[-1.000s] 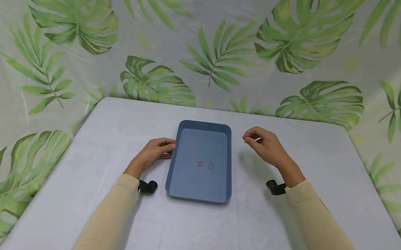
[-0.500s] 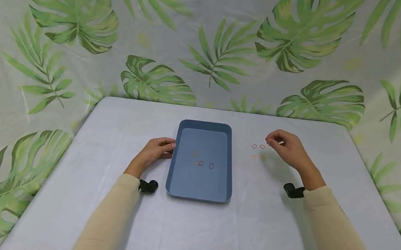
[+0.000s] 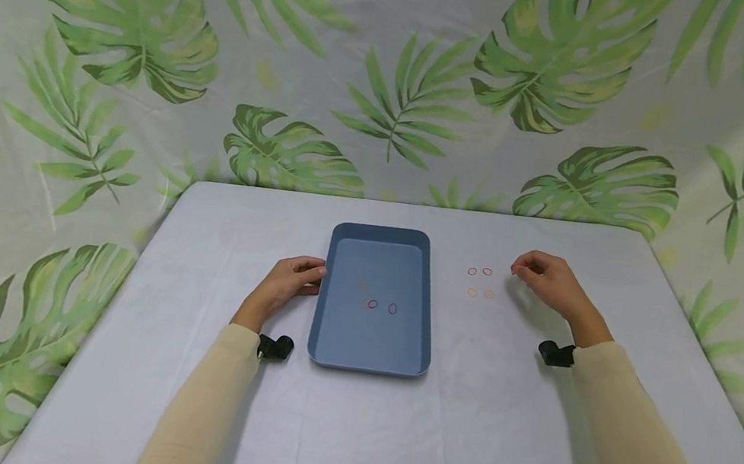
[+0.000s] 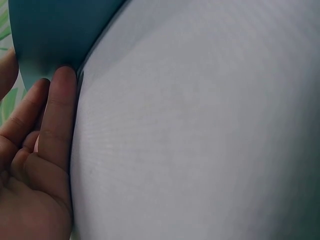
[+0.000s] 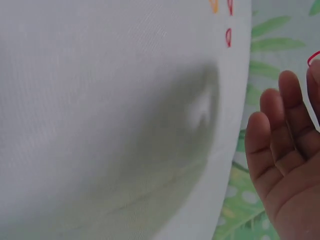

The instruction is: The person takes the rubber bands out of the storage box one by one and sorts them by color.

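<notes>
In the head view my left hand (image 3: 285,281) touches the left side of a blue tray (image 3: 368,350). Its fingers (image 4: 59,115) lie fairly straight against the tray's outer wall in the left wrist view. Out to the right, my right hand (image 3: 548,281) pinches a small red rubber band (image 5: 311,59) between thumb and forefinger, above the table. Left of that hand lie two red rubber bands (image 3: 488,271) in a row, with two orange rubber bands (image 3: 471,292) nearer the front. Inside the tray are two dark red rubber bands (image 3: 392,309) and two faint orange ones (image 3: 363,285).
A white cloth covers the table (image 3: 363,430), whose far edge meets a leaf-printed curtain (image 3: 399,113). Black wrist cameras (image 3: 276,347) are strapped at both sleeves.
My right hand has moved right from near the tray, still pinching the red rubber band, uncovering the red and orange bands on the table. The left hand and tray have stayed put.
</notes>
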A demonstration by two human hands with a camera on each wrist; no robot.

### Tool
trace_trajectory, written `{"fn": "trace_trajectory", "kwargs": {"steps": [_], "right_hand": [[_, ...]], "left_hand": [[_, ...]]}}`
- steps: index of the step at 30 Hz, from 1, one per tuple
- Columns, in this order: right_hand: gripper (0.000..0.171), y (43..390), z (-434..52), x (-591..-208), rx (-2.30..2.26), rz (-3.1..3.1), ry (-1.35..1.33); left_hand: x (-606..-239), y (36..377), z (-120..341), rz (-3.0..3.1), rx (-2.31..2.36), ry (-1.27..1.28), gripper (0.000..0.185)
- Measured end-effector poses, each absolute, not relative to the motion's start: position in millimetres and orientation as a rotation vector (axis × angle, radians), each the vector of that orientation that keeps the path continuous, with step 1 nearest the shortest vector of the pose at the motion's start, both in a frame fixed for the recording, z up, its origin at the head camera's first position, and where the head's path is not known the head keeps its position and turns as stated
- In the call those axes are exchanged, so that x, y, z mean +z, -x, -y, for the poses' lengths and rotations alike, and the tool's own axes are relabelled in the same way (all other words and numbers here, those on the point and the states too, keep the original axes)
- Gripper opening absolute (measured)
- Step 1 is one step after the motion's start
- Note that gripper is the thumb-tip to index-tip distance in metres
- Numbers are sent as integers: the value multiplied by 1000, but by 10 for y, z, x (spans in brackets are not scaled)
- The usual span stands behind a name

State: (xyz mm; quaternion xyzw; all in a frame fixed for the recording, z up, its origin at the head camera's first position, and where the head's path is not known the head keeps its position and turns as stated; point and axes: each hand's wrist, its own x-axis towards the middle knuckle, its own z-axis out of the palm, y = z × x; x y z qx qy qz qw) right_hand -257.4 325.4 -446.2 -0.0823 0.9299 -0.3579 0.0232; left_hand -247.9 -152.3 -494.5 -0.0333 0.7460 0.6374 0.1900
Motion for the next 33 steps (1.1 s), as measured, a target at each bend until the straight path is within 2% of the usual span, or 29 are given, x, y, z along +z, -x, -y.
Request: {"fn": "trace_trajectory", "kwargs": {"steps": [13, 33], "right_hand": [[26, 2871, -3249, -4566, -960, -2922, 172], [21, 2968, -3180, -4761, -714, -2950, 138]], "left_hand": [[-4937, 2464, 1532, -2105, 1787, 100, 45], [-4935, 2474, 1536, -2112, 1782, 92, 43]]}}
